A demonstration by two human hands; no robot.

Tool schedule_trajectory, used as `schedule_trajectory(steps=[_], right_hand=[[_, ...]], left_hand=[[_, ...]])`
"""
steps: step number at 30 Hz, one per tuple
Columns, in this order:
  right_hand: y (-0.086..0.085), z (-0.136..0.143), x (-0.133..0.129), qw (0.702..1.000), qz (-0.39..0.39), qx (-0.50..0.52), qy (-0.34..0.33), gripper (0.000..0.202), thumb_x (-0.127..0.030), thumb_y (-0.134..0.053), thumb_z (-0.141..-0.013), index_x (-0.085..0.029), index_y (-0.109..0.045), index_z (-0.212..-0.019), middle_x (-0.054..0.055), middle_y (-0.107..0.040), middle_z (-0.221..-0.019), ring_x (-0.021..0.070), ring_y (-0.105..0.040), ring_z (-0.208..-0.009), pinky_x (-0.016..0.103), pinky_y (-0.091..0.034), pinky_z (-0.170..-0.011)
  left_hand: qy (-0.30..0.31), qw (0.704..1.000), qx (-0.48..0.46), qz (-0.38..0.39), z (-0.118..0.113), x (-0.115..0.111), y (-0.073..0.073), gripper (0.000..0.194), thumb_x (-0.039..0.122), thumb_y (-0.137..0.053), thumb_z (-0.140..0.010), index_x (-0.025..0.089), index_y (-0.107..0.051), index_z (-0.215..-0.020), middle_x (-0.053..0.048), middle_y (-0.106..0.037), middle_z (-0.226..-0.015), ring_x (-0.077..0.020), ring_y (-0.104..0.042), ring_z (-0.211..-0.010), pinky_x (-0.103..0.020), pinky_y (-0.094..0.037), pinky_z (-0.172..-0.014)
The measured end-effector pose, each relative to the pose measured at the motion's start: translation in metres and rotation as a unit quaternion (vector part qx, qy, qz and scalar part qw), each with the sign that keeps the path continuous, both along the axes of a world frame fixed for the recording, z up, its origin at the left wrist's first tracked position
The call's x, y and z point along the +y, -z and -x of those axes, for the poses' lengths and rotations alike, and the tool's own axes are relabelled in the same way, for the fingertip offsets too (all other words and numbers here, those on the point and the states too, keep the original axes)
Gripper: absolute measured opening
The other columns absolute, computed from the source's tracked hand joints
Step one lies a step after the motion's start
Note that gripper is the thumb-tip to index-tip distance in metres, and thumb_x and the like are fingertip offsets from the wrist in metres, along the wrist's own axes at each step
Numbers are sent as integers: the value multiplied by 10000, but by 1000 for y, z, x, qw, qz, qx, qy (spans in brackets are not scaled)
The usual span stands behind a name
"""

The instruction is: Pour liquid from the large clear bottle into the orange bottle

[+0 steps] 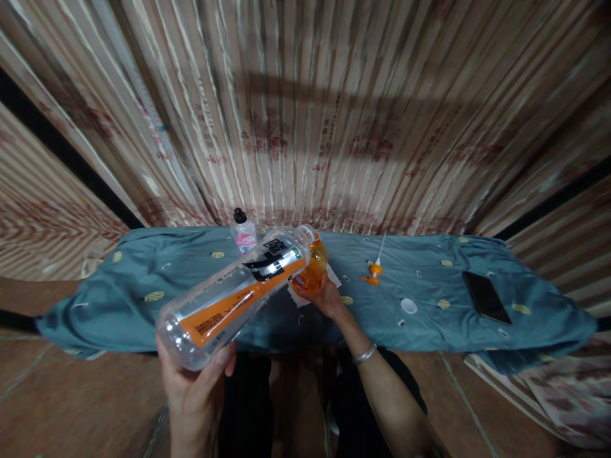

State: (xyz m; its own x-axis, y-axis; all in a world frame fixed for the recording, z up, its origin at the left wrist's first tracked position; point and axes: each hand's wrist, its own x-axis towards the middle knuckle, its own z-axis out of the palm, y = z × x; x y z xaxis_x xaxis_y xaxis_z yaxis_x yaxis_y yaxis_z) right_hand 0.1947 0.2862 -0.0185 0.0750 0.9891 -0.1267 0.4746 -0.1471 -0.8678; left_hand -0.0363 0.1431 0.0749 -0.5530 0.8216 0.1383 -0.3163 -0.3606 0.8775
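Note:
My left hand grips the lower end of a large clear plastic bottle with an orange, black and silver label. The bottle is tilted, its open neck to the upper right. That neck lies at the mouth of a smaller orange see-through bottle, though I cannot tell whether they touch. Around the orange bottle is closed my right hand, a silver bangle on its wrist. Under the orange bottle shows a piece of white paper. I cannot make out any liquid flowing.
An orange pump head with a clear tube lies right of the bottles. Nearby are a white round cap or disc and a black phone. Behind stands a clear bottle with a black cap. A teal patterned cloth covers the table; curtains hang behind.

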Motion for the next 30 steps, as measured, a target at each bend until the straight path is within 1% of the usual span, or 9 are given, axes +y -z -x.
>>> schedule_trajectory(steps=[3,7,11,15,18,23,26,30], right_hand=[[1,0,0,1000,6,-5,3,846,-384,-1024,-877,-179,-662,-1614,192,-888,-1360,476,-823,-1420,612,-680,-1176],[3,0,1,1000,3,-2,-2,806,-396,-1014,-887,-224,-674,-1598,167,-882,-1372,463,-823,-1419,620,-685,-1173],[5,-1,1,1000,0,3,0,798,-392,-1020,-877,-221,-663,-1570,161,-891,-1364,465,-828,-1414,643,-675,-1197],[6,-2,1,1000,-3,9,-1,769,-365,-1021,-868,-227,-663,-1535,160,-896,-1353,449,-844,-1385,626,-678,-1207],[8,-1,2,1000,-7,12,4,756,-374,-1027,-862,-257,-667,-1516,137,-904,-1316,439,-858,-1356,628,-697,-1179],[12,0,2,1000,-11,20,5,802,-402,-1016,-885,-240,-624,-1567,162,-884,-1405,416,-838,-1409,626,-681,-1207],[13,0,2,1000,-9,3,5,785,-419,-1021,-883,-262,-644,-1553,145,-890,-1393,431,-833,-1416,631,-670,-1210],[10,1,1,1000,-6,-7,8,774,-375,-1005,-891,-247,-649,-1566,147,-894,-1377,445,-838,-1406,630,-658,-1211]], left_hand=[[7,1000,1,-3,1,1,0,839,365,-1199,-652,250,-816,-1389,-9,-783,-972,-105,-626,-606,-184,-450,-450],[-5,1000,-8,-1,-2,2,0,835,364,-1204,-640,242,-814,-1368,-9,-780,-993,-97,-609,-604,-187,-453,-446],[-4,1000,-2,-2,-2,1,0,787,368,-1200,-649,231,-831,-1331,-7,-774,-986,-97,-611,-598,-189,-451,-438],[3,1000,-5,-2,1,0,2,752,325,-1197,-645,216,-834,-1294,-23,-784,-1004,-96,-613,-596,-196,-454,-440],[5,1000,-8,2,1,-1,3,751,320,-1186,-666,225,-823,-1317,-16,-776,-1000,-100,-625,-601,-198,-461,-447],[0,1000,-7,1,-2,-2,1,775,333,-1187,-665,232,-819,-1340,-9,-776,-1029,-100,-634,-616,-197,-482,-452],[-5,1000,-11,1,-5,-3,-1,793,320,-1174,-687,250,-805,-1385,-6,-776,-1050,-91,-621,-619,-196,-486,-462],[1,1000,-7,0,-1,-2,0,811,295,-1162,-694,252,-791,-1414,-1,-769,-1019,-95,-624,-605,-199,-479,-465]])
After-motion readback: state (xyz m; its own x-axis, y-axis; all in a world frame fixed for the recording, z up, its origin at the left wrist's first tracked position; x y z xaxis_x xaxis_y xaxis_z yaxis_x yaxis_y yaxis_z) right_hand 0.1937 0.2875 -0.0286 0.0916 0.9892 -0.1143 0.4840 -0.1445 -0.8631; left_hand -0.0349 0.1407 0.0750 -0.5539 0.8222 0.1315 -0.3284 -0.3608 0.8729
